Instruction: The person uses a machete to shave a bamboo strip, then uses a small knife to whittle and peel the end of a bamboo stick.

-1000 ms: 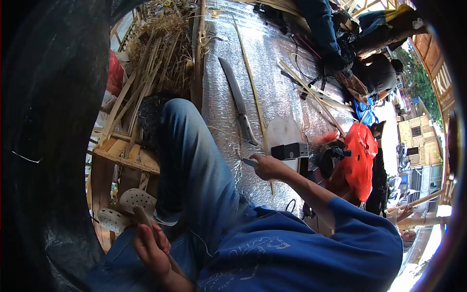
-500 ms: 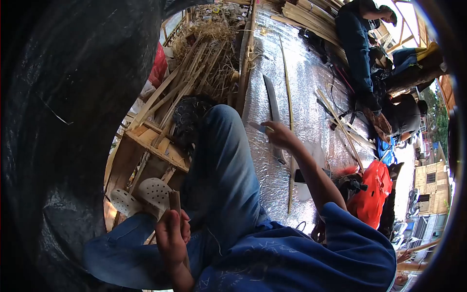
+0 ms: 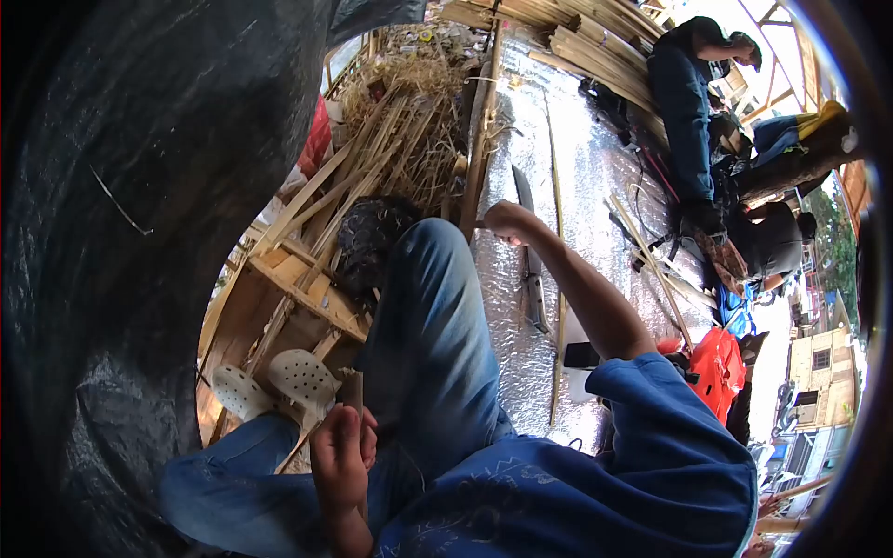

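My left hand (image 3: 340,460) is closed around an upright wooden stick (image 3: 352,389); the stick's rough cut end sticks out above the fingers. My right hand (image 3: 512,223) is raised beyond my bent knee, away from the stick, with its fingers closed on a small knife (image 3: 478,224). Only a short dark part of the knife shows past the fist. Under and behind the right hand, a long-bladed machete (image 3: 524,189) lies on a silver foil sheet (image 3: 507,363).
A long thin strip (image 3: 557,307) lies on the foil. White perforated clogs (image 3: 302,375) are beside a wooden frame (image 3: 312,298). Split sticks and straw (image 3: 409,112) are piled beyond. Other people (image 3: 684,93) are at the right, near a red bag (image 3: 718,367). Black plastic (image 3: 167,232) hangs at left.
My right hand has moved up and left, away from the left hand, and turned so less of the knife shows. The left hand still grips the stick; the whole view has shifted slightly.
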Available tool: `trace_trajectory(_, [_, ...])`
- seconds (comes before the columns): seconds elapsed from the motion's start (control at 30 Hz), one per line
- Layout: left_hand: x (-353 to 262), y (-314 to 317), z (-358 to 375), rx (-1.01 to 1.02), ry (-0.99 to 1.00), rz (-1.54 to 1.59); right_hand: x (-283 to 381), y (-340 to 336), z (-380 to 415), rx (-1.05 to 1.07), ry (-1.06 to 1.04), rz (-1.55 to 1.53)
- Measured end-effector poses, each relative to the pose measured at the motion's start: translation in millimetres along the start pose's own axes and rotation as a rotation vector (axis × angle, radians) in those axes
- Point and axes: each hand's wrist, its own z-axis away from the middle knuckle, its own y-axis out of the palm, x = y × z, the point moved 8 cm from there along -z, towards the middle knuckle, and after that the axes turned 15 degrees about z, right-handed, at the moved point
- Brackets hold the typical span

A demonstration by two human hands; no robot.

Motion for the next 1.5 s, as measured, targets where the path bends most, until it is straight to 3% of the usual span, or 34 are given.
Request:
trace_trajectory(0.17, [-0.7, 0.1, -1.9, 0.004, 0.002, 0.001, 14.9, -0.7, -7.1, 0.141, -0.033, 0.125])
trace_trajectory(0.23, [0.4, -0.8, -1.5, 0.0, -0.004, 0.006, 13.8, 2.4, -4.9, 0.227, 0.071, -0.012])
trace_trajectory(0.43, [-1.1, -1.2, -2.1, -0.006, -0.048, 0.008, 14.8, 16.4, -45.6, 0.277, 0.101, -0.113])
trace_trajectory(0.47, [-0.7, -1.7, -2.4, -0.01, -0.047, 0.01, -9.4, 58.2, -117.8, 0.38, 0.119, -0.14])
trace_trajectory(0.77, [0.4, -1.9, -0.6, 0.025, -0.038, 0.005, -22.0, 46.8, -98.7, 0.66, 0.201, -0.154])
trace_trajectory(0.83, [1.8, -1.7, -1.6, 0.027, -0.053, -0.01, -11.0, 22.9, -56.2, 0.704, 0.321, -0.094])
trace_trajectory(0.9, [4.7, -2.8, -3.2, 0.038, -0.046, 0.026, -59.9, 48.2, -106.8, 0.701, 0.26, -0.126])
trace_trajectory(0.97, [8.2, -4.9, 0.5, 0.025, -0.057, 0.051, -72.7, 55.8, -89.1, 0.756, 0.299, -0.066])
trace_trajectory(1.03, [3.6, -3.4, -2.8, 0.043, -0.018, 0.055, -38.5, 23.9, -37.6, 0.592, 0.242, -0.399])
trace_trajectory(1.13, [4.0, -4.6, -3.5, 0.044, -0.019, 0.058, -27.4, 4.7, -10.5, 0.354, 0.165, -0.502])
trace_trajectory(1.23, [3.6, -2.0, -3.6, 0.058, -0.007, 0.035, -25.6, -3.0, -10.6, 0.251, 0.073, -0.399])
trace_trajectory(1.37, [5.0, -2.4, -2.2, 0.054, 0.0, 0.028, -22.6, -29.3, 2.9, 0.109, -0.017, -0.494])
trace_trajectory(1.5, [5.2, -2.2, -3.0, 0.059, 0.021, 0.009, -29.1, -81.6, 16.4, -0.452, -0.294, -0.778])
